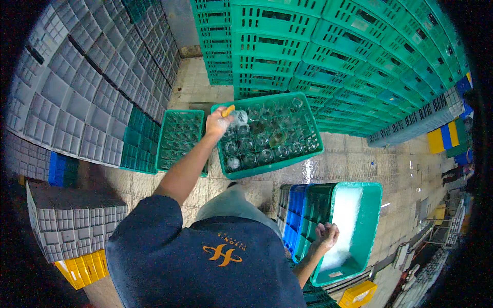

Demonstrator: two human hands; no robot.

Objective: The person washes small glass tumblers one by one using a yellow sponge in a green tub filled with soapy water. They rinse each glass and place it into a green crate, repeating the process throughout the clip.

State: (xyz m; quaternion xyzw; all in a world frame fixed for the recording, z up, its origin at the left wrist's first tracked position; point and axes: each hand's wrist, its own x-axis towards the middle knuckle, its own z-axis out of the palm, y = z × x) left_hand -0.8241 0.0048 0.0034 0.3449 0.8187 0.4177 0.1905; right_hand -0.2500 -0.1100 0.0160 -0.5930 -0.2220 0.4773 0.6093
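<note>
Much glassware (266, 155) in crate (277, 167); foam (349, 210) in tub (368, 231) (both green).

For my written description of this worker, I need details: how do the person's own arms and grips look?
The left grip and right grip are bare, with no glove visible. The forearms are uncovered, without any visible watch. The dark navy T-shirt has a short left sleeve ending near the elbow and an orange emblem.

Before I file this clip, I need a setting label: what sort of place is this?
Probably a washing area in a warehouse or plant: green crates stacked high, glassware in a divided crate, and a tub with what looks like white foam.
</note>
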